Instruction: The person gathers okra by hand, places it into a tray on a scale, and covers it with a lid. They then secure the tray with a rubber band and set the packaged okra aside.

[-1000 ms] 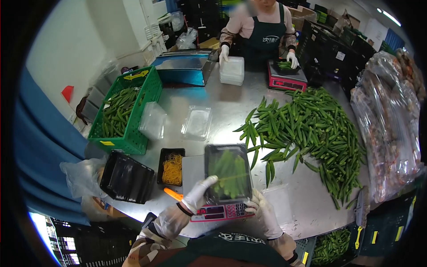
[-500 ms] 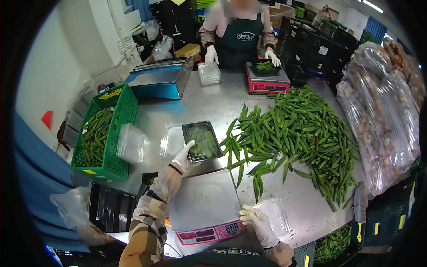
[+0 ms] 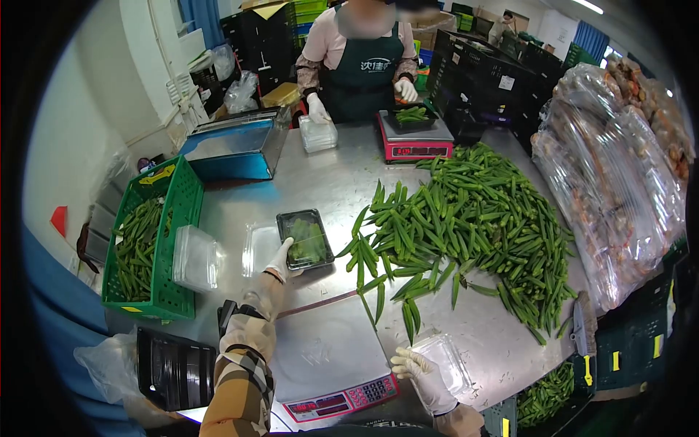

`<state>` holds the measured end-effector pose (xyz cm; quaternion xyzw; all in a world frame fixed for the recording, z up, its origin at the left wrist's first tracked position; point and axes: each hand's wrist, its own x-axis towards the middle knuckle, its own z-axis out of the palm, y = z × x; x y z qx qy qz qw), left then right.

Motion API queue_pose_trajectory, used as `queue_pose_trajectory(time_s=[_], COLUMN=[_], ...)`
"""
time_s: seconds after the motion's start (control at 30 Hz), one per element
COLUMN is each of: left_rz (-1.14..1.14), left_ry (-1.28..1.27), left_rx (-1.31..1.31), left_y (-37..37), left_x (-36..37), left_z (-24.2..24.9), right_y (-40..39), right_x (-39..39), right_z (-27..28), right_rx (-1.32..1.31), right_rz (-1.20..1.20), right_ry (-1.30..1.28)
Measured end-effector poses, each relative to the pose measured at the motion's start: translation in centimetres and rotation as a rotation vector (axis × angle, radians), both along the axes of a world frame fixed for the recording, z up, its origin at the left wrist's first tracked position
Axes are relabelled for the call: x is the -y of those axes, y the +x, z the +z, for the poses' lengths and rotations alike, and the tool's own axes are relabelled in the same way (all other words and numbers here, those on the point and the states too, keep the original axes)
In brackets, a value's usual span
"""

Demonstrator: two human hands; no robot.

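Note:
My gloved left hand (image 3: 282, 260) grips the near left edge of a black tray (image 3: 328, 258) with a clear cover, and green okra shows through it. The tray is beyond the far edge of a digital scale (image 3: 320, 357), whose steel plate carries nothing. Beside the scale's right edge is my gloved right hand (image 3: 424, 375), fingers stretched out and slightly bent, with nothing visible in them. A clear plastic lid (image 3: 455, 370) lies right next to that hand. Loose okra (image 3: 466, 226) forms a large heap to the right of the covered tray.
Clear lids (image 3: 196, 258) and a green crate (image 3: 186, 200) of okra stand at left. Across the table, a person (image 3: 357, 73) has one hand at clear containers (image 3: 319, 137), beside a red scale (image 3: 416, 149) holding a tray. A knife (image 3: 580, 328) lies at the right edge.
The view has shifted, with the table appearing lower and further left. My left hand has carried the covered tray slightly away from the scale. The other person's hand beside the red scale has moved left.

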<state>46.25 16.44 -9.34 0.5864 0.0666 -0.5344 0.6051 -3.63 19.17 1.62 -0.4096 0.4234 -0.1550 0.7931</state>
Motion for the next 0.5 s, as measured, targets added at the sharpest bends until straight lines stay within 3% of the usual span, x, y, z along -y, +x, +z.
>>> queue_pose_trajectory(time_s=[0.27, 0.3, 0.4, 0.43, 0.5], left_rz=[0.198, 0.109, 0.066, -0.178, -0.057], left_ry=[0.085, 0.121, 0.097, 0.204, 0.158], left_rx=[0.324, 0.307, 0.843, 0.93, 1.188], left_y=[2.5, 2.8, 7.9, 3.2, 1.7], left_x=[-1.6, -2.0, -2.9, -4.5, -6.8], left_z=[-0.9, -0.4, -10.2, 0.0, 1.1], right_y=[0.1, 0.1, -0.1, -0.1, -0.4], right_x=[-0.2, -0.1, 0.0, -0.1, -0.3], right_z=[0.4, 0.4, 0.4, 0.4, 0.5], right_rx=[0.027, 0.015, -0.016, -0.02, -0.041], right_rz=[-0.029, -0.028, -0.019, -0.017, -0.003], right_ry=[0.026, 0.019, 0.003, -0.003, -0.033])
